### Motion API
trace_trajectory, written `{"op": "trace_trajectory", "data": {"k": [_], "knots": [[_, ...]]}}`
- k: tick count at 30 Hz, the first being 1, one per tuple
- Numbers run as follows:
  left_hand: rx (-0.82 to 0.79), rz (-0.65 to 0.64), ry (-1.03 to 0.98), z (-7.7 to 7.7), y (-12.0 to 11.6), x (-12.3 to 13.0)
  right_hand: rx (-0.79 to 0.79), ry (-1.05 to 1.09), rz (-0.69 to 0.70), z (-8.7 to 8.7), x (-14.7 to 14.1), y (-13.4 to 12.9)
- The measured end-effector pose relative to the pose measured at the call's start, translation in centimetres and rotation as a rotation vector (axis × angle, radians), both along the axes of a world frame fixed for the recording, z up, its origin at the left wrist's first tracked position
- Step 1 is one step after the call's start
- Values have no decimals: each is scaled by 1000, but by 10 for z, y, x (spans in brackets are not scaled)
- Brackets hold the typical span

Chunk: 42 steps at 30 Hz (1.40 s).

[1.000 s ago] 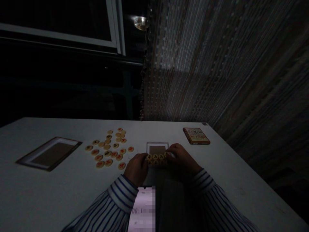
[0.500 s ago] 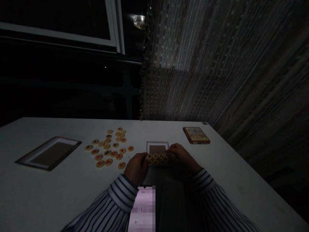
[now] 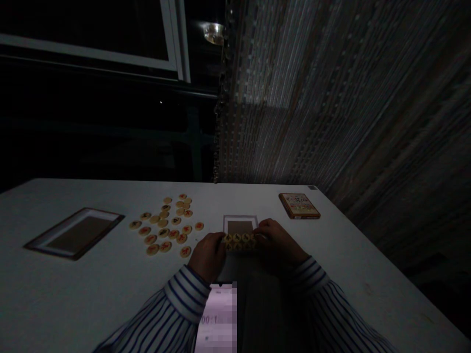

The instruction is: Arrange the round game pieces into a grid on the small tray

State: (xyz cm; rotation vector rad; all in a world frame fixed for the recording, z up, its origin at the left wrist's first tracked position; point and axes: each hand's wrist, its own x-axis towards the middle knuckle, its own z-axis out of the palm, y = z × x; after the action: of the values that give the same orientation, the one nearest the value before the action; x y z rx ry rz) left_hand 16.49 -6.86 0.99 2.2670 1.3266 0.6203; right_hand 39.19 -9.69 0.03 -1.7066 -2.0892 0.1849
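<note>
A small open box (image 3: 240,216) with a pale rim lies on the white table in front of me. Two rows of round pieces (image 3: 237,238) with dark characters fill its near part. My left hand (image 3: 208,256) is closed at the box's left near side, fingertips against the end of the rows. On the right, my right hand (image 3: 280,241) has its fingers bent together over the right end of the rows. Dim light hides what exactly the fingertips grip. Several loose round pieces (image 3: 164,246), some with red and some with dark characters, are scattered left of the box.
An open box lid or tray (image 3: 66,254) lies at the left of the table (image 3: 91,304). A flat printed box (image 3: 300,205) sits at the back right. A lit phone screen (image 3: 217,314) is below my left wrist. Behind the table hangs a string curtain (image 3: 272,137).
</note>
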Motion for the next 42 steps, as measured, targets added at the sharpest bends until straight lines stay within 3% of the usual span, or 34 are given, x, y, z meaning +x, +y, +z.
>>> {"op": "trace_trajectory", "data": {"k": [27, 34, 42], "knots": [[0, -3, -3, -1, 0, -1, -45, 3, -5, 4, 1, -2], [3, -2, -1, 0, 0, 0, 63, -128, -117, 14, -11, -6], [8, 0, -17, -2, 0, -1, 47, -221, -47, 0, -14, -3]]}}
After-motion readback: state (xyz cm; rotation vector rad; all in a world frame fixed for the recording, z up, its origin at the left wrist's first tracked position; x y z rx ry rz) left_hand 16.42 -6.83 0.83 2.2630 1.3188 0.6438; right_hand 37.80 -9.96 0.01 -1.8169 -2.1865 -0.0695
